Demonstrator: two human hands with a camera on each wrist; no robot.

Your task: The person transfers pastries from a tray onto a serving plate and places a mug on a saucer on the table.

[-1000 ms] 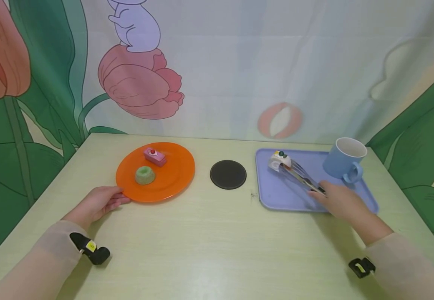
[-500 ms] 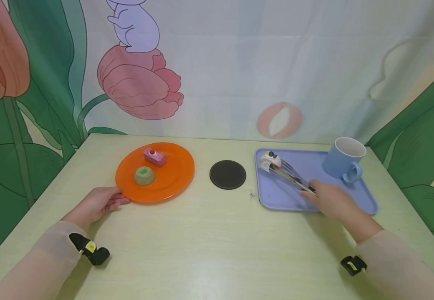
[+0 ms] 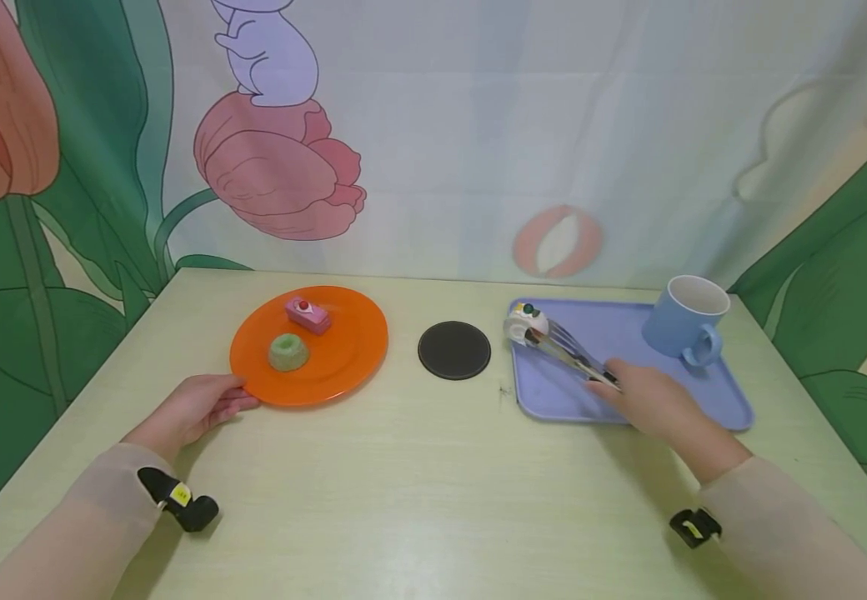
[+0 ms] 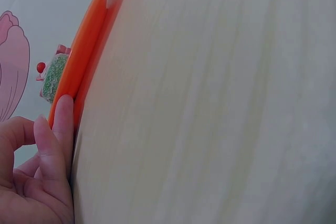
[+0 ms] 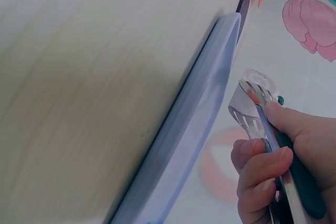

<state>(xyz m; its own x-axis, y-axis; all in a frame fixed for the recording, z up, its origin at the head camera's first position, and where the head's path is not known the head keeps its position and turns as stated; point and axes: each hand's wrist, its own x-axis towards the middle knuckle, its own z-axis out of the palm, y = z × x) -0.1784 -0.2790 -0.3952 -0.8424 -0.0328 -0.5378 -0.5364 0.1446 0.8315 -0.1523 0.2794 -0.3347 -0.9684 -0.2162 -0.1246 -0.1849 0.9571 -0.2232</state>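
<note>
At the left, my left hand pinches the near-left rim of an orange plate, thumb at the edge and fingertips against its underside. A pink slice of toy cake and a green ring-shaped toy cake sit on that plate. My right hand grips metal tongs with fork-like tips and dark green handle parts. Between the tips is a white toy cake roll topped with small green and yellow bits. In the head view it overlaps the left edge of the lilac tray.
A light blue mug stands on the tray's right side, handle toward me. A round black coaster lies on the pale table between plate and tray. Behind hangs a curtain printed with flowers.
My right hand has moved left with the tongs, carrying the cake roll from over the tray to its left edge. The left hand and the plate have stayed in place.
</note>
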